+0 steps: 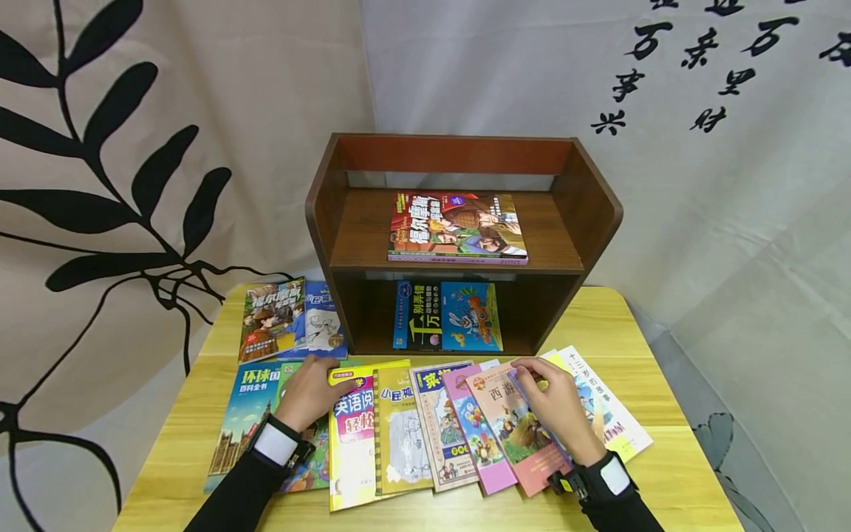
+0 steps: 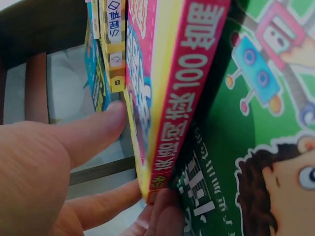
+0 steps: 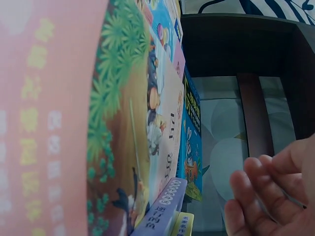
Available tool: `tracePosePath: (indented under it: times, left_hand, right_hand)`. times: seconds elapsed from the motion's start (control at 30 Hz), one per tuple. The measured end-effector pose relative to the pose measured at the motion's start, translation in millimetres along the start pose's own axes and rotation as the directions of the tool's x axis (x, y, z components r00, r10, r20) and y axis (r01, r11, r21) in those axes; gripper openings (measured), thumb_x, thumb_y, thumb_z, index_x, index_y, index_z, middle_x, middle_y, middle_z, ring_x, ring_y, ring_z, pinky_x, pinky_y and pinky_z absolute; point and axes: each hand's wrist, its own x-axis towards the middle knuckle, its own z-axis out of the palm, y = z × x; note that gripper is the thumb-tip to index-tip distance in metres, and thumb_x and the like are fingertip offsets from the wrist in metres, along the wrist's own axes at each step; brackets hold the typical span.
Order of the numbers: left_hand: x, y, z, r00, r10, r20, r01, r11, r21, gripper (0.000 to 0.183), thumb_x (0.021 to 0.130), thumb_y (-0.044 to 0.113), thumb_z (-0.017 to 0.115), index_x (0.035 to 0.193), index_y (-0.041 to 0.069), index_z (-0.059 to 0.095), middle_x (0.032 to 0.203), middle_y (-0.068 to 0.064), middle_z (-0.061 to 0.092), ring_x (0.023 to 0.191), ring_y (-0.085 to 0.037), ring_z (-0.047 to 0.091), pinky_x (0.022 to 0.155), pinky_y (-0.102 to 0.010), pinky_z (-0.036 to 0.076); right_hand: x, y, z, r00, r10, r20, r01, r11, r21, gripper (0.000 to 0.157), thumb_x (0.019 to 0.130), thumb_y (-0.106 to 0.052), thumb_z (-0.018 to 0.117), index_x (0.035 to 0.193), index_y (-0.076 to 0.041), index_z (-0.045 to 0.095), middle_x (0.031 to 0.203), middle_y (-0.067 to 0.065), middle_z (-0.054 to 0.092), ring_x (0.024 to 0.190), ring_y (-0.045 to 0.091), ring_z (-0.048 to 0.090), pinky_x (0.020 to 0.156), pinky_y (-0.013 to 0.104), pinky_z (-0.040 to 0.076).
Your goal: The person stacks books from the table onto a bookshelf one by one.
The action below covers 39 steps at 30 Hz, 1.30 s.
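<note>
In the head view my left hand (image 1: 308,394) is at the top left corner of a yellow and pink English reading book (image 1: 354,428). The left wrist view shows the thumb (image 2: 96,132) along its cover side and fingertips (image 2: 167,209) at the end of its pink spine (image 2: 184,93), pinching the corner. My right hand (image 1: 552,403) hovers over the right end of the book row, by a pink storybook (image 1: 515,428) and a purple-spined book (image 3: 160,209). Its fingers are loosely bent, with nothing visible between them in the right wrist view.
A brown two-tier bookshelf (image 1: 565,214) stands at the back. A comic book (image 1: 459,227) lies on top, blue books (image 1: 472,316) below. More fanned books (image 1: 405,436) cover the table (image 1: 671,488), with a white book (image 1: 605,403) right and a blue encyclopedia (image 1: 246,414) left.
</note>
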Motion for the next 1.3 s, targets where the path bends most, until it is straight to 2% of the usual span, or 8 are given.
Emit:
tracePosePath:
  times: [0.23, 0.43, 0.57, 0.7, 0.83, 0.93, 1.1, 1.3]
  left_hand:
    - [12.1, -3.3, -2.2, 0.994, -0.015, 0.106, 0.021, 0.998, -0.058, 0.069, 0.084, 0.050, 0.084, 0.132, 0.002, 0.073, 0.127, -0.028, 0.060, 0.103, -0.038, 0.064, 0.073, -0.049, 0.059]
    - [18.1, -5.5, -2.6, 0.975, -0.072, 0.209, 0.108, 0.980, -0.165, 0.056, 0.090, 0.049, 0.079, 0.125, 0.007, 0.071, 0.097, -0.010, 0.069, 0.071, -0.021, 0.068, 0.063, -0.036, 0.057]
    - [18.0, -3.4, -2.2, 0.969, -0.075, 0.237, 0.133, 0.962, -0.238, 0.047, 0.094, 0.044, 0.075, 0.122, 0.008, 0.066, 0.087, -0.007, 0.070, 0.066, -0.020, 0.068, 0.061, -0.036, 0.056]
    - [16.9, 2.2, -4.7, 0.976, -0.060, 0.208, 0.129, 0.932, -0.338, 0.034, 0.098, 0.035, 0.072, 0.118, 0.008, 0.067, 0.088, -0.010, 0.071, 0.066, -0.022, 0.069, 0.059, -0.037, 0.059]
    - [15.6, 9.8, -13.2, 0.986, -0.050, 0.159, 0.110, 0.910, -0.400, 0.037, 0.100, 0.030, 0.069, 0.127, 0.005, 0.069, 0.088, -0.012, 0.073, 0.065, -0.022, 0.071, 0.057, -0.037, 0.062]
    - [13.5, 15.8, -27.9, 0.993, -0.026, 0.114, 0.069, 0.917, -0.394, 0.044, 0.101, 0.028, 0.068, 0.137, 0.002, 0.066, 0.092, -0.016, 0.074, 0.064, -0.021, 0.072, 0.058, -0.037, 0.063]
    - [6.8, 27.7, -62.2, 1.000, 0.010, -0.013, -0.013, 0.955, -0.295, 0.047, 0.101, 0.027, 0.068, 0.140, 0.000, 0.065, 0.098, -0.022, 0.075, 0.060, -0.019, 0.070, 0.054, -0.036, 0.060]
    - [-4.4, 45.8, -96.8, 0.978, 0.072, -0.194, -0.106, 0.979, -0.175, 0.044, 0.100, 0.026, 0.069, 0.136, 0.000, 0.068, 0.095, -0.022, 0.077, 0.059, -0.020, 0.070, 0.048, -0.034, 0.059]
  right_hand:
    - [-1, -2, 0.1, 1.000, -0.004, 0.005, 0.004, 1.000, -0.001, 0.021, 0.106, -0.024, 0.063, 0.116, -0.016, 0.080, 0.104, 0.005, 0.081, 0.089, 0.013, 0.071, 0.076, 0.040, 0.059]
    - [-1, -3, 1.1, 1.000, -0.004, -0.011, 0.004, 1.000, 0.013, 0.022, 0.105, -0.023, 0.063, 0.115, -0.014, 0.080, 0.104, 0.007, 0.081, 0.088, 0.014, 0.071, 0.076, 0.040, 0.059]
    - [-2, -4, 1.6, 1.000, 0.003, -0.023, -0.002, 1.000, 0.021, 0.020, 0.106, -0.024, 0.063, 0.114, -0.019, 0.080, 0.103, 0.006, 0.081, 0.088, 0.013, 0.071, 0.076, 0.038, 0.059]
    - [-2, -5, 1.0, 0.999, 0.014, -0.030, -0.013, 0.999, 0.029, 0.020, 0.106, -0.027, 0.062, 0.114, -0.024, 0.080, 0.104, 0.006, 0.081, 0.089, 0.012, 0.071, 0.075, 0.036, 0.058]
    - [-2, -6, 0.7, 0.999, 0.010, -0.034, -0.009, 0.999, 0.031, 0.020, 0.106, -0.028, 0.062, 0.114, -0.022, 0.080, 0.105, 0.007, 0.081, 0.089, 0.013, 0.072, 0.075, 0.035, 0.058]
    - [-3, -7, 1.5, 0.999, 0.010, -0.032, -0.009, 0.999, 0.032, 0.020, 0.106, -0.028, 0.062, 0.115, -0.023, 0.080, 0.105, 0.005, 0.081, 0.089, 0.012, 0.071, 0.076, 0.035, 0.058]
    - [-3, -7, 3.7, 0.999, 0.018, -0.030, -0.016, 0.999, 0.039, 0.019, 0.106, -0.027, 0.062, 0.114, -0.025, 0.080, 0.102, -0.005, 0.080, 0.089, 0.012, 0.071, 0.075, 0.037, 0.059]
    - [-2, -9, 5.0, 0.999, 0.024, -0.026, -0.022, 0.998, 0.061, 0.019, 0.105, -0.026, 0.064, 0.114, -0.022, 0.080, 0.101, 0.000, 0.080, 0.089, 0.012, 0.071, 0.076, 0.038, 0.058]
